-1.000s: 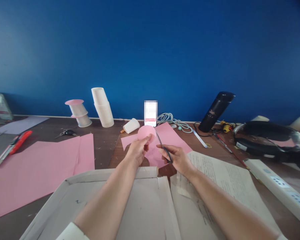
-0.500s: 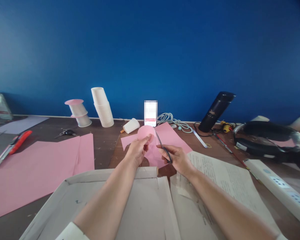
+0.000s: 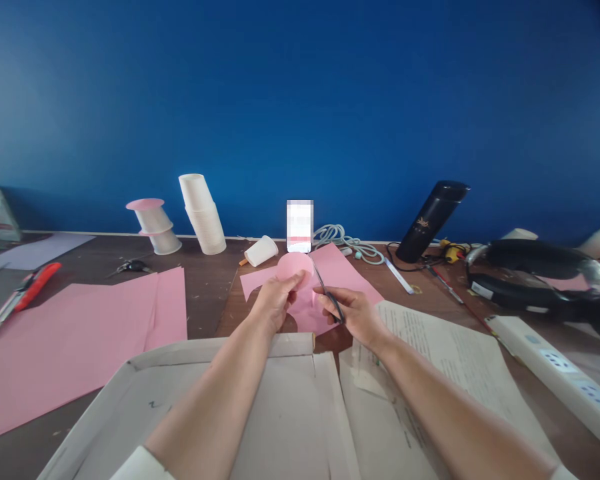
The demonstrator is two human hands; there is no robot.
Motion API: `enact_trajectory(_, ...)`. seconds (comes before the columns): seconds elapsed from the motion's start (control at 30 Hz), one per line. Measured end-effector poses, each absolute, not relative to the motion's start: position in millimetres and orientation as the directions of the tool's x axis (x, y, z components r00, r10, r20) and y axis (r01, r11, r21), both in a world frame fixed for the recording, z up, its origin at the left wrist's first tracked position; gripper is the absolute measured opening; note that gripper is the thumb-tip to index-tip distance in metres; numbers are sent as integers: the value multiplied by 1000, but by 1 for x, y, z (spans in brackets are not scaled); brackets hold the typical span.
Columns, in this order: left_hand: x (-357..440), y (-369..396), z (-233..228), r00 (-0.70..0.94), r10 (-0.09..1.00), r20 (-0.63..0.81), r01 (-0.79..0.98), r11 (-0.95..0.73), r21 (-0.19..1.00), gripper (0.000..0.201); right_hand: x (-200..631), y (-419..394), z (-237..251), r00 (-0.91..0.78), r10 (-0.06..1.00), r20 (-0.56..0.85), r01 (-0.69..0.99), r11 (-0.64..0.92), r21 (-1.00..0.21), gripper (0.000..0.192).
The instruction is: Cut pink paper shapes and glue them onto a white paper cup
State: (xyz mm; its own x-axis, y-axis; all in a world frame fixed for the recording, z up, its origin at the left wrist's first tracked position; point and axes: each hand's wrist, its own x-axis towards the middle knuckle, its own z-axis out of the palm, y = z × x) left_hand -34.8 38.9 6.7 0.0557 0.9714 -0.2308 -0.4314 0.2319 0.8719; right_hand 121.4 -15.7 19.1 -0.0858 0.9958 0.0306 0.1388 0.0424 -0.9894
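My left hand [image 3: 274, 300] pinches a pink paper circle [image 3: 295, 265] and holds it up above the table. My right hand [image 3: 356, 313] grips black scissors [image 3: 325, 290], whose blades point up to the circle's right edge. Under both hands lies a pink sheet [image 3: 330, 273] with a rounded piece cut out of it. A flattened grey cardboard box [image 3: 230, 407] lies below my forearms.
Large pink sheets [image 3: 75, 333] lie at the left, with a red utility knife [image 3: 25, 293] and small scissors [image 3: 130, 267] beyond. White paper cups [image 3: 203, 213] stand at the wall. A black flask [image 3: 433, 220], cables, a power strip [image 3: 555, 363] and printed papers [image 3: 440, 347] are at the right.
Nothing but a slight shift of the view; both hands keep the circle and scissors in the same place.
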Motion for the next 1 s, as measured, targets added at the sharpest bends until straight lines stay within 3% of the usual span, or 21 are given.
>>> enact_trajectory(1.0, -35, 36, 10, 98, 965, -242, -432, 260, 863, 45, 124, -14, 17, -76, 996, 56, 186, 69, -980, 51)
